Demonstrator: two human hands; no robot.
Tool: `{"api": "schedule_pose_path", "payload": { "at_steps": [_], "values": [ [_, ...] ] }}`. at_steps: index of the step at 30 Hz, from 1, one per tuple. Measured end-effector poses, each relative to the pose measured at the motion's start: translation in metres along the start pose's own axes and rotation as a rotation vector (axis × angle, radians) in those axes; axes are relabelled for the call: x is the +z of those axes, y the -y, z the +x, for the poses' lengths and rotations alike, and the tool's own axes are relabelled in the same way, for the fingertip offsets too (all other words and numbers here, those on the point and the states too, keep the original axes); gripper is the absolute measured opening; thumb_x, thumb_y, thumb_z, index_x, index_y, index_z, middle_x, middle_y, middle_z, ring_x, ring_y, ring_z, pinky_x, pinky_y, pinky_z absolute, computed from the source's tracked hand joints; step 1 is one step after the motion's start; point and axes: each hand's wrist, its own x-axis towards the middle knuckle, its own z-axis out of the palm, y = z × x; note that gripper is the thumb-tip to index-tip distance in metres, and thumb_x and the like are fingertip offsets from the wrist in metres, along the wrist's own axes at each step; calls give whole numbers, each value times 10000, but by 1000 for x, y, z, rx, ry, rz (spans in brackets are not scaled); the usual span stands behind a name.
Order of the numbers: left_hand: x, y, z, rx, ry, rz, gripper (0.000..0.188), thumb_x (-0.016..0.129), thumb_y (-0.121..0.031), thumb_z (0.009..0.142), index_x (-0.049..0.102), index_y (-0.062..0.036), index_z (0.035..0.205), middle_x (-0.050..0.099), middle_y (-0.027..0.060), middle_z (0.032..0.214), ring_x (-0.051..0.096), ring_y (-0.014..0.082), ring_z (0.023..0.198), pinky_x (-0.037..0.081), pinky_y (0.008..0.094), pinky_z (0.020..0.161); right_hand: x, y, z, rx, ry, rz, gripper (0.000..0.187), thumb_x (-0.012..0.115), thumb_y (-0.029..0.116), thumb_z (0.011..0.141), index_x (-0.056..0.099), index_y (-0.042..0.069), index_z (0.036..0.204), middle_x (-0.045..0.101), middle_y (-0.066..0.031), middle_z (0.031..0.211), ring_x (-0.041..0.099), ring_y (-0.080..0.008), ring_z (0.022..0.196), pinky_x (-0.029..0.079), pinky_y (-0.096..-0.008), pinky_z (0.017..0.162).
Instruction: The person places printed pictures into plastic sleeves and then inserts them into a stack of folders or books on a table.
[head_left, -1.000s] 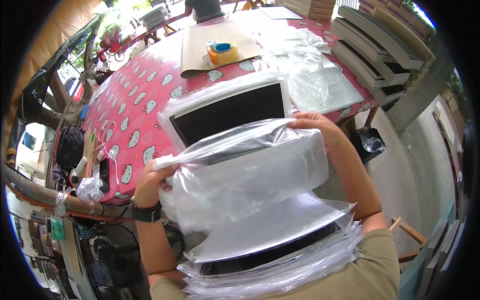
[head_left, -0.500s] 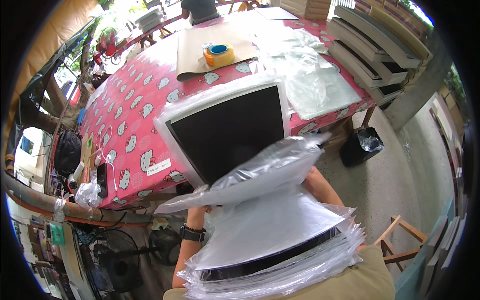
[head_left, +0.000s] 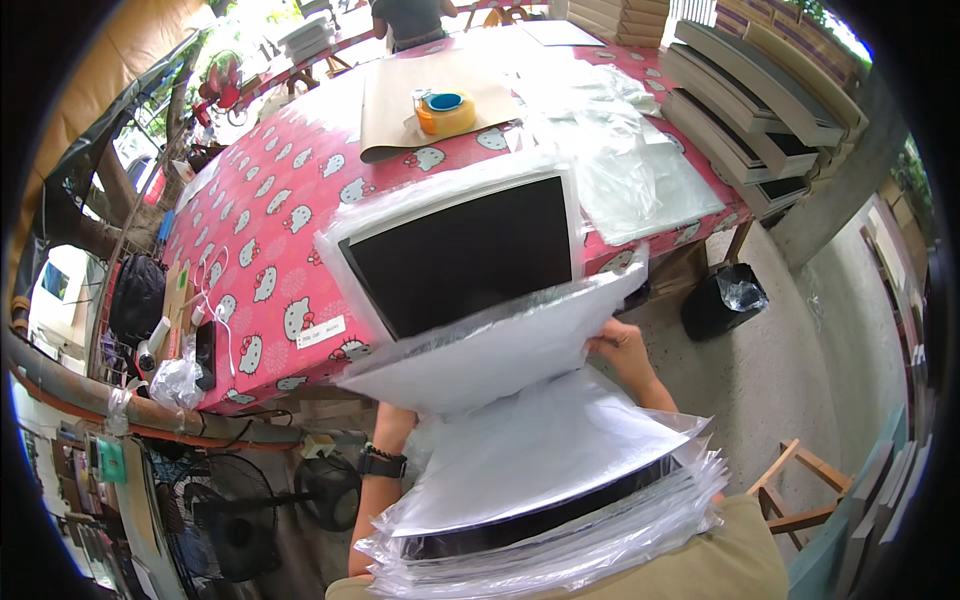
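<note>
A white sheet in a clear plastic sleeve point(head_left: 490, 350) is tilted up in front of me. My right hand point(head_left: 620, 345) pinches its right edge between thumb and fingers. At its lower left is my left hand point(head_left: 396, 418), its fingers hidden behind the sheet; a dark watch and bracelet circle that wrist. A stack of plastic-sleeved sheets point(head_left: 545, 465) rests on my lap, the top one white, with a black one showing beneath. Beyond the raised sheet, a black panel with a pale border point(head_left: 465, 255) lies in plastic at the table's near edge.
A pink patterned cloth covers the table point(head_left: 265, 235). On it are brown paper point(head_left: 385, 110), an orange tape roll point(head_left: 445, 115), clear plastic sleeves point(head_left: 640, 180) and a phone point(head_left: 206, 355). Stacked boards point(head_left: 745, 110) stand at right, a black bin point(head_left: 725, 300) below. Another person point(head_left: 410, 20) is far off.
The raised sheet has tipped further upright, showing more of its white face. My right hand has moved up a little at its edge, its fingers now in sight.
</note>
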Motion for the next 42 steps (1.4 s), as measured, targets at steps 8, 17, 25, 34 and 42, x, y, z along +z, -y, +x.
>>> {"api": "schedule_pose_path", "payload": {
  "at_steps": [8,17,25,34,42],
  "values": [
    [-29,101,-3,-176,15,415,406,689,-293,709,571,-29,994,603,38,813,539,92,658,425,232,579,-3,-52,-29,-10,346,-202,189,593,107,684,624,9,843,580,-72,761,551,-152,756,434,-258,638],
    [1,58,-6,-161,-55,276,394,694,-285,706,551,-3,942,586,33,734,522,96,635,421,233,579,-2,-64,-10,576,550,215,275,546,237,816,583,-17,914,595,-61,810,569,-159,769,452,-275,684],
    [-12,142,11,-31,-332,615,461,651,-164,678,456,2,1062,588,174,866,593,273,721,456,350,646,41,-142,-23,440,-29,-150,193,518,210,837,549,19,842,562,-81,686,538,-146,640,429,-299,588],
    [-95,18,-18,354,-792,913,243,585,-36,665,565,-33,908,610,155,808,605,277,769,461,365,700,-8,56,34,269,400,241,296,590,244,785,584,17,975,625,-81,859,587,-175,801,448,-325,704],
    [-10,-206,-72,671,-238,-232,314,511,-156,849,437,-23,1123,411,-3,609,305,26,414,236,169,357,45,40,7,137,1386,214,536,449,407,862,402,49,1258,269,-145,1368,171,-273,1295,126,-362,1048]
  ]
}}
